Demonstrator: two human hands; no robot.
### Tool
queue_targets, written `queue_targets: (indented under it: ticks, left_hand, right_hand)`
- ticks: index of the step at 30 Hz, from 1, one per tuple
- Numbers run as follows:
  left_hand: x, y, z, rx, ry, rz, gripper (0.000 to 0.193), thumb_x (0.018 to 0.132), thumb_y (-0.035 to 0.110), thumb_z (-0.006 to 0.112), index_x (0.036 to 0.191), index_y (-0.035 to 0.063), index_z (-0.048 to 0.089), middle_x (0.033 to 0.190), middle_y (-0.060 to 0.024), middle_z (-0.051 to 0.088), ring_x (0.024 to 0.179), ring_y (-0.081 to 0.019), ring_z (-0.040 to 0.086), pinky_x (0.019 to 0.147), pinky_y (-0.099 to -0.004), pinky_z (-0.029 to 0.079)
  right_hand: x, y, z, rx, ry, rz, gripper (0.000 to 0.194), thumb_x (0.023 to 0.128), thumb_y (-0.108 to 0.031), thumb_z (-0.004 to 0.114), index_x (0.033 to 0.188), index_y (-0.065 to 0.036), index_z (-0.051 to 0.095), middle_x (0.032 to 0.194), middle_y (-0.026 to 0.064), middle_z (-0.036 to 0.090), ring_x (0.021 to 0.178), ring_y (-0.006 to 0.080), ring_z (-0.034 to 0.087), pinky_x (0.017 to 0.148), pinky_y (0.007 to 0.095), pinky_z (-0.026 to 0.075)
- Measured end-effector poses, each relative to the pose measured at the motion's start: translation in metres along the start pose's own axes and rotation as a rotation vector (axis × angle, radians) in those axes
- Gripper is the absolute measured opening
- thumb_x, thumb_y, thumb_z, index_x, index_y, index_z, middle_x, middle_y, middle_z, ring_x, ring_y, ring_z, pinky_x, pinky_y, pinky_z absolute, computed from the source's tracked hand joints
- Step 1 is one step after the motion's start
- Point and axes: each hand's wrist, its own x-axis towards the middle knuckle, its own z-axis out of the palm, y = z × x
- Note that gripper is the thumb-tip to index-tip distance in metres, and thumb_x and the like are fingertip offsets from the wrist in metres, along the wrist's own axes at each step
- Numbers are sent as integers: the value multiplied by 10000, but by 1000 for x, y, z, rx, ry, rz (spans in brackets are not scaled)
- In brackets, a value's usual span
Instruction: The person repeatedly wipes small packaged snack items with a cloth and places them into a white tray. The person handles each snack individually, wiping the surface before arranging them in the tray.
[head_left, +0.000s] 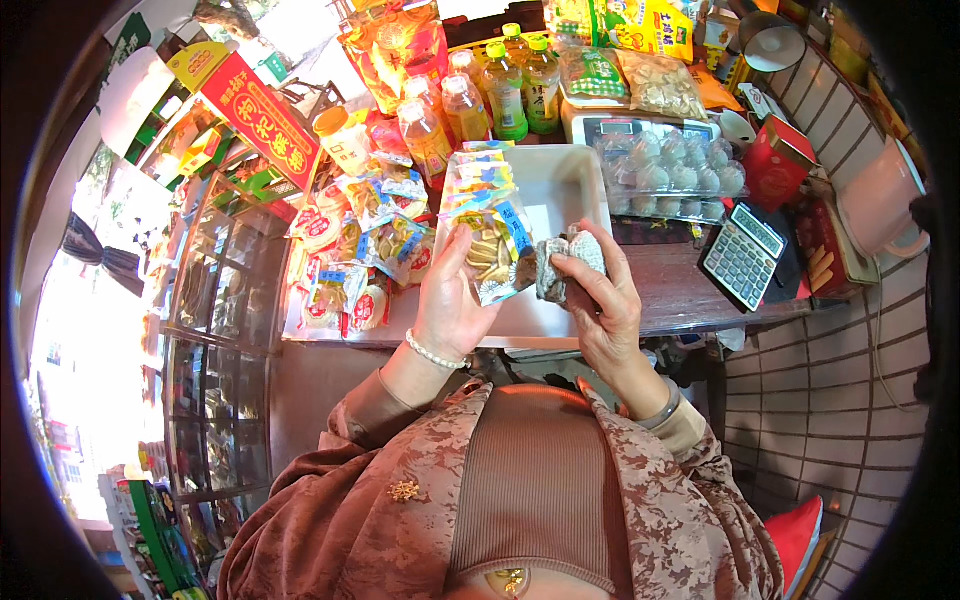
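My left hand (448, 300), with a beaded bracelet at the wrist, holds a clear plastic snack packet (491, 255) with a blue label and brown curled pieces inside. In my right hand (607, 300) is a bunched grey cloth (564, 262), pinched between thumb and fingers close to the packet's right edge. Both hands are over the near part of a white plastic tray (592, 169). Along the tray's left side, several similar packets (480, 172) stand in an overlapping row. More snack packets (394, 244) lie heaped left of the tray.
Bottled drinks (502, 90) stand behind the tray. Stacked clear egg cartons (671, 176) sit at its right, before a white scale (585, 127). A calculator (745, 255) lies near the table's right edge, beside a red box (776, 161). A pink mug (877, 206) is far right.
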Motion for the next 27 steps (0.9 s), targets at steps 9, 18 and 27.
queue_targets:
  ticks: [9,18,27]
  left_hand:
    - [-1,19,-10,67,-28,-146,335,1076,283,411,1338,94,497,1248,-74,643,1145,-238,634,991,-429,502]
    - [4,47,-22,0,-157,-159,370,1054,300,479,1376,117,485,1321,-63,607,1212,-238,595,1057,-479,452]
    - [6,43,-20,67,-311,-159,485,1047,349,476,1425,46,441,1403,-128,553,1295,-294,533,1120,-498,388]
  right_hand:
    - [-1,-18,23,-467,-62,-175,347,756,60,724,1061,-104,748,1376,202,529,1253,376,538,1018,410,457]
    - [-7,-22,28,313,194,489,191,954,-20,573,1099,37,684,1306,149,562,1015,203,650,816,300,559]
    - [-10,-43,42,615,122,742,215,898,-167,746,928,36,682,808,107,690,670,144,669,598,285,540]
